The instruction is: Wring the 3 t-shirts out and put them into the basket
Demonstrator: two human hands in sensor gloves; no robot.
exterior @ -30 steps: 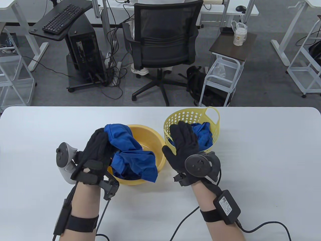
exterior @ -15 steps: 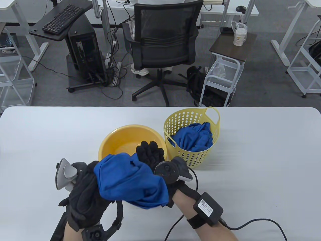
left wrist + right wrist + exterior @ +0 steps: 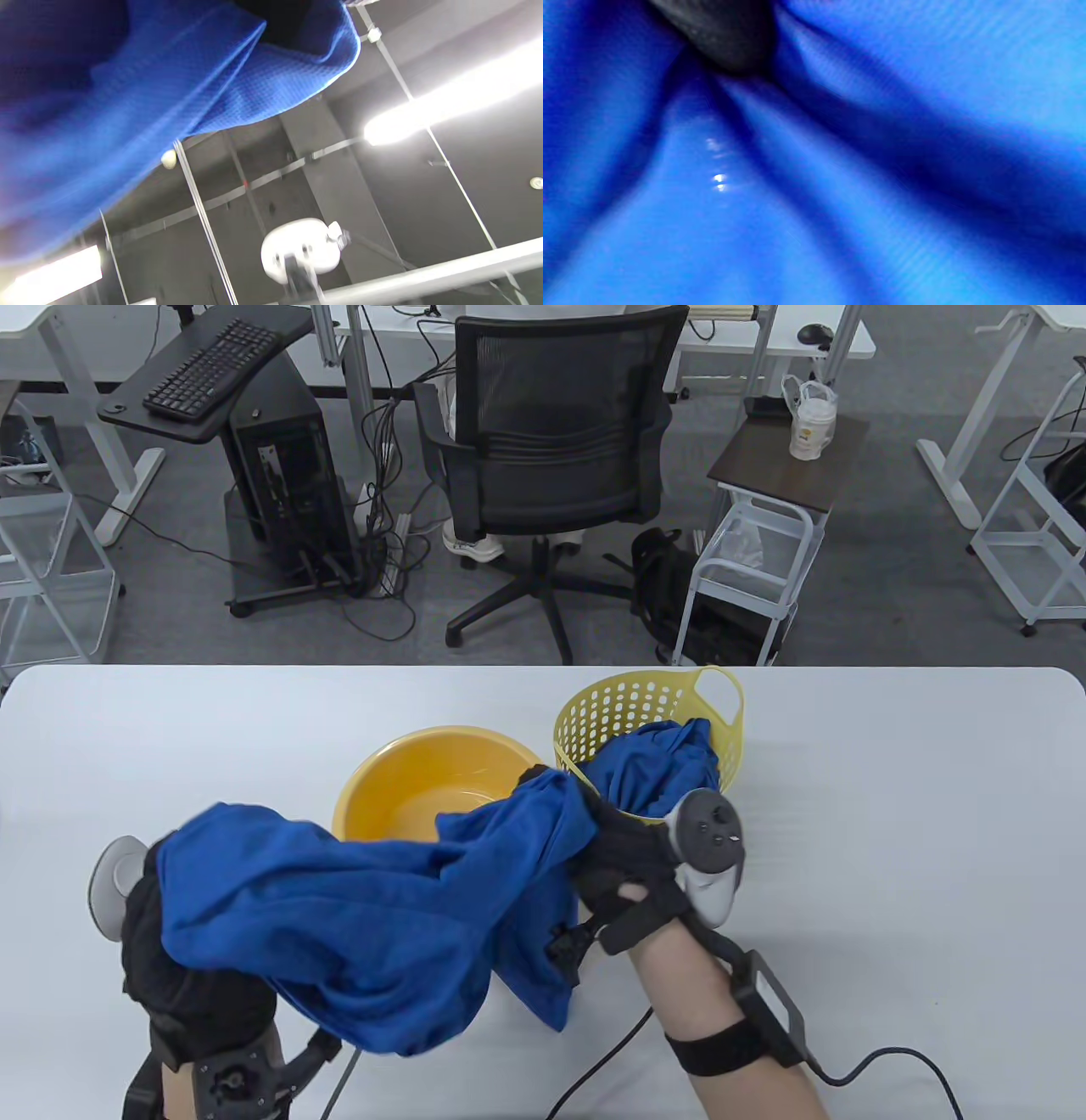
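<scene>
A blue t-shirt [image 3: 365,908] is stretched between both hands above the table's front, in front of the yellow basin [image 3: 399,780]. My left hand [image 3: 182,976] grips its left end, mostly hidden under the cloth. My right hand [image 3: 624,865] grips the right end beside the yellow basket [image 3: 721,708], which holds more blue t-shirt cloth [image 3: 653,772]. Blue cloth [image 3: 127,106] fills the left wrist view's upper left above a ceiling. The right wrist view is filled by blue cloth [image 3: 840,169] with a dark gloved fingertip [image 3: 729,38] at the top.
The white table [image 3: 891,831] stretches to both sides. Behind its far edge stand a black office chair [image 3: 551,458], a computer tower [image 3: 288,475] and a small side cart [image 3: 764,526]. A cable [image 3: 891,1069] trails from my right wrist.
The shirt went from a bunch held by my left hand over the basin to a length pulled out between both hands. The left hand moved toward the front left; the right hand took hold of the other end.
</scene>
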